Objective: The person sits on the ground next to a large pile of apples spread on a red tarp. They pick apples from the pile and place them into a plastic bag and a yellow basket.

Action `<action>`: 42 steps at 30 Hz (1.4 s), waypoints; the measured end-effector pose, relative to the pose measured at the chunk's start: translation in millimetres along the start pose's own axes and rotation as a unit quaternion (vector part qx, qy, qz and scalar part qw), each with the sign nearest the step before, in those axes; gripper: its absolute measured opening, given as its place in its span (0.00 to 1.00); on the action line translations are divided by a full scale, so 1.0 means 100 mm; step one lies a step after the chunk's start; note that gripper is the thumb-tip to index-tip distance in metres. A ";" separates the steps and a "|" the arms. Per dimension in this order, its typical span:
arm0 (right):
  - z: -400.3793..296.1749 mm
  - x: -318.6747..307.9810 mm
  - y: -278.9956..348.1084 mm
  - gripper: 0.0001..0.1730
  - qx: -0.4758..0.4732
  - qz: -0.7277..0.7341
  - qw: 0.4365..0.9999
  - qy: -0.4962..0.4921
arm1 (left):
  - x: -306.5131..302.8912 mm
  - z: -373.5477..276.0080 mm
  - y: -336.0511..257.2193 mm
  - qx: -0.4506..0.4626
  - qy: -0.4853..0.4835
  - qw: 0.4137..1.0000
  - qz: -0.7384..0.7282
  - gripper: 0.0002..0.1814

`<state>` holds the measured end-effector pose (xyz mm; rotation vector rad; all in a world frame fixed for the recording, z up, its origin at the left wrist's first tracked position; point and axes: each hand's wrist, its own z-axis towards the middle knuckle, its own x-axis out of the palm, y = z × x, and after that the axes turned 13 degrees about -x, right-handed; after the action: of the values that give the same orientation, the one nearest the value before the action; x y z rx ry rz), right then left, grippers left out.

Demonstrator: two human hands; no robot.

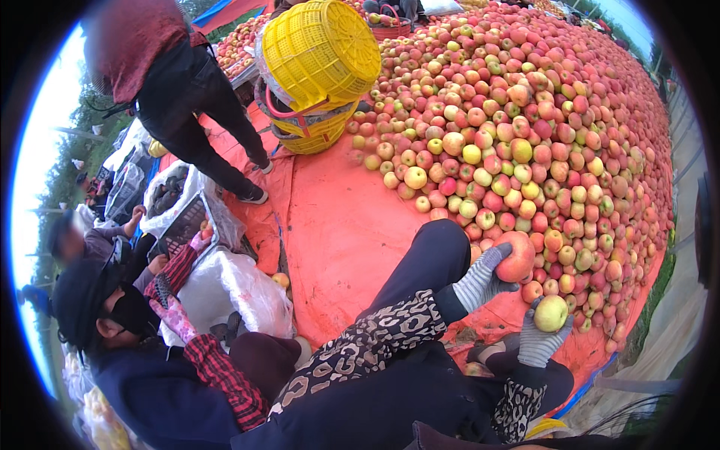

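Observation:
My left hand [484, 279], in a grey striped knit glove, holds a large red apple [515, 257] at the near edge of a big heap of apples [523, 152]. Lower and further right, my right hand [541, 334], gloved alike, has a yellow-green apple [550, 313] resting in its upturned palm and fingers. The two hands are apart. Red and yellowish apples of the heap lie just beyond both hands, on an orange-red tarp [349, 225].
Stacked yellow plastic baskets [320, 62] stand beyond the tarp's middle. A person in dark trousers [197, 107] stands at upper left. At left, a co-worker in a black cap [95, 304] sits by a plastic-lined crate [188, 216] and a white plastic bag [247, 281].

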<state>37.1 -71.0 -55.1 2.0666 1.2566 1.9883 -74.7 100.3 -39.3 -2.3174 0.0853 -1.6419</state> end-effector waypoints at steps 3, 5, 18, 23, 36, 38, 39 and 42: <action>0.01 0.00 -0.04 0.29 -0.005 0.002 1.000 -0.007 | 0.00 -0.05 -0.02 -0.006 0.008 1.000 -0.006 0.32; 0.00 0.03 -0.07 0.26 -0.009 -0.006 1.000 -0.001 | -0.01 -0.09 -0.06 -0.011 0.029 1.000 -0.006 0.32; 0.05 0.05 -0.35 0.29 -0.021 -0.113 0.992 -0.046 | 0.20 -0.47 -0.33 0.024 0.072 0.996 -0.037 0.33; 0.14 -0.11 -0.43 0.29 -0.010 -0.131 0.989 -0.070 | 0.22 -0.56 -0.43 0.034 0.085 0.994 -0.054 0.33; 0.16 -0.11 -0.44 0.28 0.010 -0.095 0.994 -0.051 | 0.33 -0.91 -0.65 0.082 0.095 0.992 -0.008 0.34; 0.15 -0.09 -0.48 0.29 -0.008 -0.125 0.991 -0.053 | 0.25 -0.89 -0.72 0.098 0.095 0.990 -0.035 0.34; 0.14 -0.08 -0.48 0.29 -0.021 -0.146 0.987 -0.056 | 0.18 -0.86 -0.75 0.103 0.098 0.988 -0.054 0.34; 0.09 -0.02 -0.48 0.30 0.012 -0.130 0.990 -0.062 | 0.00 -1.10 -1.05 0.136 0.066 0.988 -0.023 0.41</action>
<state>19.6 -34.5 -83.2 1.8888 1.4452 1.7162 -189.7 177.2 22.5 -2.0221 -0.1563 -1.7089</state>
